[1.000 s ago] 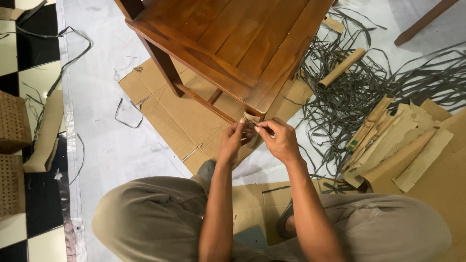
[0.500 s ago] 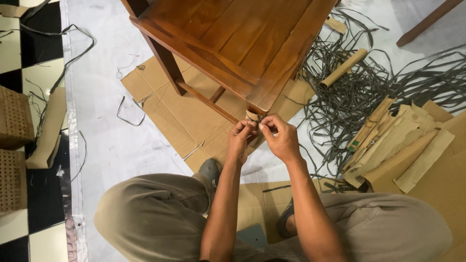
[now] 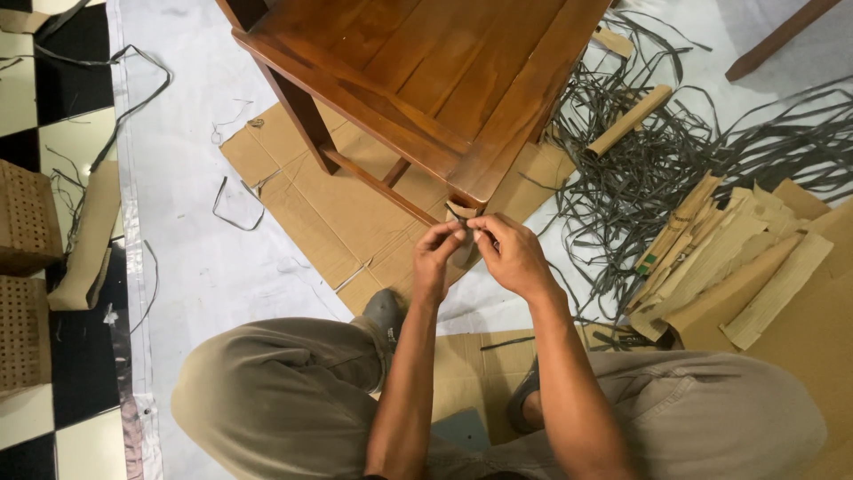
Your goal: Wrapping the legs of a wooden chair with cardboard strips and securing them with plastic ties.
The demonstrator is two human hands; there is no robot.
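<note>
A brown wooden chair point(image 3: 426, 80) stands on flattened cardboard point(image 3: 329, 204) in front of me. Its near front leg carries a strip of brown cardboard wrapping point(image 3: 459, 212) just under the seat corner. My left hand point(image 3: 435, 258) pinches this wrapping from the left with fingertips. My right hand point(image 3: 511, 253) grips it from the right, fingers curled round the leg. Both hands meet at the leg, hiding most of it. My knees in khaki trousers fill the bottom of the view.
A tangle of dark plastic strapping point(image 3: 675, 151) lies at the right with a cardboard tube point(image 3: 631, 120) on it. Torn cardboard pieces point(image 3: 737, 258) are piled at the right. Woven brown boxes point(image 3: 25, 222) sit on the checkered floor at the left.
Both hands have stayed at the chair leg, shifting slightly as the fingers work the cardboard wrapping. The view has moved a little.
</note>
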